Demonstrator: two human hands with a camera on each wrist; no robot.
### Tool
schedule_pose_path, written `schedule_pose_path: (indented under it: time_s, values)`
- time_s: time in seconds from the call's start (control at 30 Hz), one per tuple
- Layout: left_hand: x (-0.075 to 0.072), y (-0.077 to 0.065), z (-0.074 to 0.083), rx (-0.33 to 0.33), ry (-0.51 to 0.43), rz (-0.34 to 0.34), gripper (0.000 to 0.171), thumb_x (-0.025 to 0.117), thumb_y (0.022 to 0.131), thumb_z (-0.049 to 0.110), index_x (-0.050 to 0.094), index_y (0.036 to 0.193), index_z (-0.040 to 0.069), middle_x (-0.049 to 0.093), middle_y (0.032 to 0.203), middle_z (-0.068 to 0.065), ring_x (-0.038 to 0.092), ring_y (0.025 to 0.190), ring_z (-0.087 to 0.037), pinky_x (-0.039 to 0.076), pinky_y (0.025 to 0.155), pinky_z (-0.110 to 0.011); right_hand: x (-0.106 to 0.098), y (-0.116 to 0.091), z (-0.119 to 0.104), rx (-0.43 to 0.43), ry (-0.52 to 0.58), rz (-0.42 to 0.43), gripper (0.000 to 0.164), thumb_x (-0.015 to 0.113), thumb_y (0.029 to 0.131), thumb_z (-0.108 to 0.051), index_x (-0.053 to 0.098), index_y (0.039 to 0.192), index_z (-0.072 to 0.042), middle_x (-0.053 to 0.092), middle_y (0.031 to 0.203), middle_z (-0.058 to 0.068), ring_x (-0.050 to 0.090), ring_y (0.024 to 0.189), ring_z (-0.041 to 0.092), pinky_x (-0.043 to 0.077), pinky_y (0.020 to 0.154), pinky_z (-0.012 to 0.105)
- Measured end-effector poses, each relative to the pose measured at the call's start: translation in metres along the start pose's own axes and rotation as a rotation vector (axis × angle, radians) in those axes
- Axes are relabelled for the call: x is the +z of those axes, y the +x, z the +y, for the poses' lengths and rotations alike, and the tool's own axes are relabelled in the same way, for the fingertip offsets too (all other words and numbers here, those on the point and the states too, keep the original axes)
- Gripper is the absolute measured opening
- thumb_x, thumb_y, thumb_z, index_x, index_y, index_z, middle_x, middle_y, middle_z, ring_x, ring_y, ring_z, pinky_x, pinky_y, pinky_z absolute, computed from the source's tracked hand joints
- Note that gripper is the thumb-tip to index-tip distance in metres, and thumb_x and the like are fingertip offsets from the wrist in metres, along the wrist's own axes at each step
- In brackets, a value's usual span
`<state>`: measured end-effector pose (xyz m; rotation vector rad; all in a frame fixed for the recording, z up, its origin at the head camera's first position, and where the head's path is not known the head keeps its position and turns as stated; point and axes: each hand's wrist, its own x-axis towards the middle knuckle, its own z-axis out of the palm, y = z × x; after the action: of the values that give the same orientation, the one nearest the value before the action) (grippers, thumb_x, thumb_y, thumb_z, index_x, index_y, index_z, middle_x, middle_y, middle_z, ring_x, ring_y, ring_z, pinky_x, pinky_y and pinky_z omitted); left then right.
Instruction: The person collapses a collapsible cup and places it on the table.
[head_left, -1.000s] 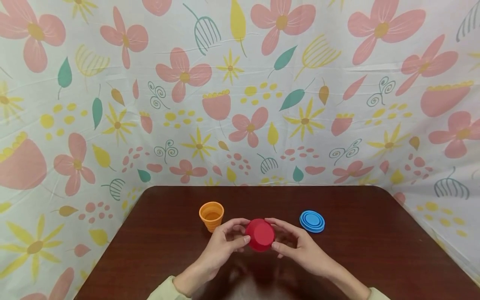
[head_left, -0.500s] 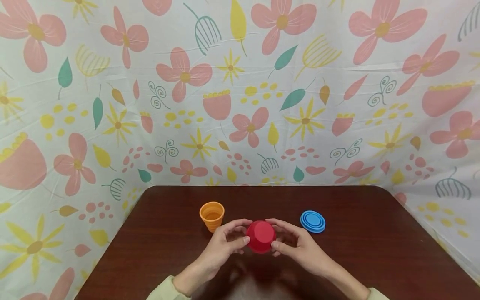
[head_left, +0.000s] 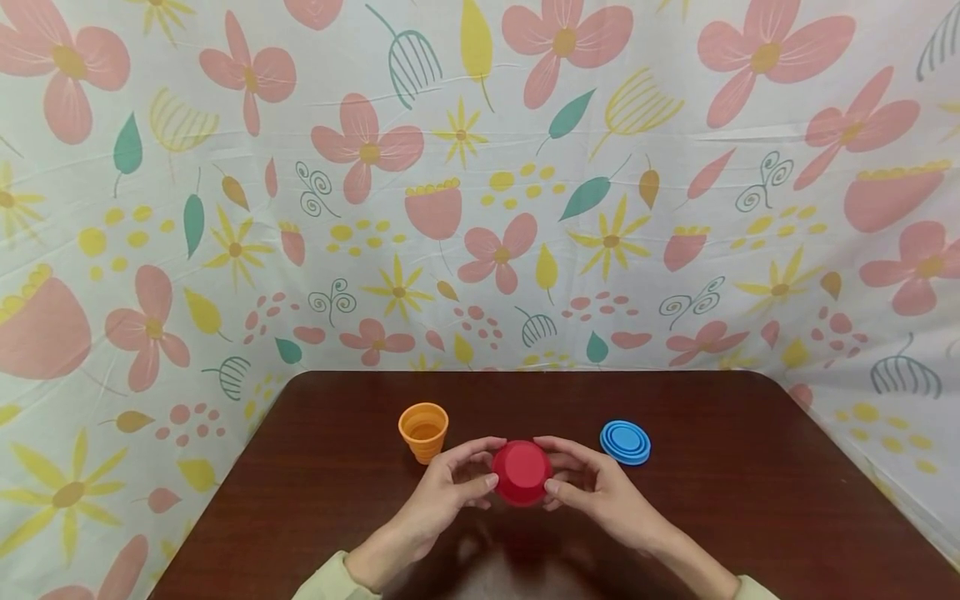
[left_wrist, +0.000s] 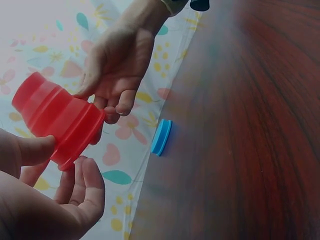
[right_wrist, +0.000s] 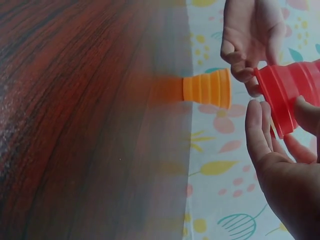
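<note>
While both hands share the grip, the red collapsible cup (head_left: 522,473) is held above the front half of the table (head_left: 750,492), between the orange and the blue pieces and nearer the person than either. The left hand (head_left: 442,492) pinches it from the left and the right hand (head_left: 606,498) from the right, each with the thumb on the near side and fingers reaching to the far side. The cup is turned over and tilted: its flat base faces up toward the head camera, and its wider rim points down toward the tabletop, apart from it. Both wrist views show its wall drawn out in stepped rings, with the thumbs pressing just above the rim.

Just beyond the left hand, an orange collapsible cup (head_left: 423,433) stands upright and extended, mouth up. Beyond the right hand, a blue collapsible cup (head_left: 626,442) lies folded flat into concentric rings. The table is dark reddish-brown with a wood grain. Pale sleeves (head_left: 334,580) end near the wrists. Behind the table and along its sides hangs a white cloth (head_left: 480,187) printed with pink, yellow and green flowers and leaves.
</note>
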<state>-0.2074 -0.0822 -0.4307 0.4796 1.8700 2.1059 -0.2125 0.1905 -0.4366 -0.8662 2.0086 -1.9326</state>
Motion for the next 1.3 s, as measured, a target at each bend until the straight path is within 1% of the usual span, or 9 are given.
schedule_pose_path:
  time_s: [0.17,0.33,0.5,0.63,0.73,0.93,1.03,1.17,1.3]
  values:
    - [-0.0003,-0.0001,0.0002,-0.008,-0.036,-0.009,0.043,0.069,0.102,0.010,0.061,0.145,0.006,0.063,0.117,-0.011,0.066,0.099,-0.022,0.061,0.080,-0.032,-0.0003,0.0005,-0.0013,0.028,0.048,-0.002,0.057,0.061,0.105,-0.002,0.037,0.156,0.008,0.067,0.127,0.022,0.072,0.099,0.043,0.061,0.089,0.047]
    - [0.0006,0.0002,0.0007,-0.009,-0.053,-0.015,0.043,0.068,0.103,0.011,0.061,0.145,0.005,0.062,0.119,-0.012,0.069,0.098,-0.022,0.062,0.082,-0.034,0.0006,0.0014,-0.0021,0.043,0.079,-0.006,0.060,0.059,0.106,-0.002,0.032,0.159,0.008,0.067,0.122,0.023,0.073,0.098,0.040,0.060,0.091,0.047]
    - [0.0014,0.0007,0.0014,-0.004,-0.073,-0.027,0.044,0.068,0.103,0.009,0.060,0.146,0.004,0.061,0.119,-0.012,0.070,0.096,-0.023,0.063,0.082,-0.035,0.0016,0.0018,-0.0025,0.058,0.116,-0.026,0.054,0.058,0.106,-0.002,0.038,0.155,0.010,0.068,0.124,0.021,0.074,0.096,0.037,0.060,0.091,0.050]
    - [0.0020,0.0009,0.0019,-0.005,-0.083,-0.029,0.044,0.069,0.101,0.007,0.060,0.145,0.003,0.061,0.118,-0.012,0.070,0.092,-0.021,0.063,0.079,-0.034,0.0033,0.0020,-0.0033,0.056,0.124,-0.027,0.051,0.059,0.106,-0.003,0.044,0.154,0.008,0.069,0.121,0.022,0.074,0.095,0.037,0.060,0.090,0.052]
    - [0.0028,0.0014,0.0019,0.003,-0.073,-0.022,0.045,0.071,0.100,0.006,0.060,0.143,0.003,0.061,0.116,-0.012,0.069,0.088,-0.020,0.063,0.075,-0.033,0.0051,0.0023,-0.0038,0.053,0.133,-0.029,0.051,0.059,0.106,-0.002,0.045,0.153,0.009,0.069,0.117,0.022,0.074,0.095,0.038,0.059,0.090,0.053]
    - [0.0049,0.0029,0.0014,0.024,-0.045,-0.015,0.046,0.072,0.096,0.002,0.062,0.141,0.003,0.062,0.112,-0.012,0.067,0.083,-0.020,0.063,0.073,-0.033,0.0072,0.0022,-0.0040,0.059,0.145,-0.023,0.050,0.061,0.104,-0.001,0.046,0.151,0.011,0.070,0.119,0.022,0.075,0.094,0.032,0.059,0.089,0.053]
    - [0.0050,0.0030,0.0015,0.025,-0.063,-0.025,0.046,0.070,0.097,0.002,0.060,0.142,0.001,0.062,0.115,-0.013,0.069,0.087,-0.022,0.064,0.077,-0.036,0.0065,0.0021,-0.0049,0.074,0.135,-0.003,0.050,0.062,0.104,-0.002,0.048,0.151,0.009,0.069,0.115,0.022,0.075,0.094,0.032,0.059,0.090,0.053]
    - [0.0034,0.0030,0.0020,0.012,-0.105,-0.057,0.045,0.067,0.103,0.007,0.056,0.146,0.000,0.059,0.121,-0.014,0.071,0.099,-0.025,0.063,0.084,-0.043,0.0039,0.0018,-0.0070,0.117,0.139,0.017,0.051,0.063,0.104,-0.004,0.049,0.152,0.005,0.069,0.123,0.023,0.075,0.099,0.034,0.056,0.092,0.058]
    - [0.0029,0.0042,0.0012,0.002,-0.133,-0.068,0.043,0.067,0.104,0.010,0.057,0.145,0.001,0.058,0.121,-0.015,0.071,0.103,-0.026,0.062,0.086,-0.048,0.0023,0.0021,-0.0072,0.133,0.132,0.020,0.051,0.064,0.104,-0.005,0.051,0.153,0.001,0.068,0.127,0.022,0.074,0.102,0.036,0.053,0.093,0.063]
